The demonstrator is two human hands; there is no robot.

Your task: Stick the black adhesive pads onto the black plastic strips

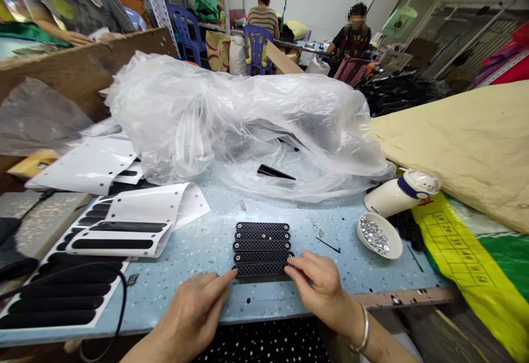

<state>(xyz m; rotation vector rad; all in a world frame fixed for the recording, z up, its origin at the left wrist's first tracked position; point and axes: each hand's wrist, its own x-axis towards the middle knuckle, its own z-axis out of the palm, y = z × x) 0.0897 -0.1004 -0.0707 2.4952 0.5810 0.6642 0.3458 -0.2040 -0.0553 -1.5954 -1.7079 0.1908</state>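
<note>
Several black mesh-patterned plastic strips (263, 246) lie side by side in a small block on the blue table. Small metal rings sit at the ends of most of them. My left hand (197, 302) is mostly curled, its index fingertip on the left end of the nearest strip; anything under that fingertip is hidden. At the right ends of the two nearest strips, my right hand (320, 283) has thumb and index finger close together in a pinch. What lies between them is too small to make out. A white bowl (392, 254) of metal rings stands to the right.
Behind the strips spreads a large clear plastic bag (248, 104), with a black piece (275, 172) in front. White sheets with black pads (111, 242) and a black cable (124, 291) are at left. A white bottle (388, 198) lies by the bowl. Other people sit farther back.
</note>
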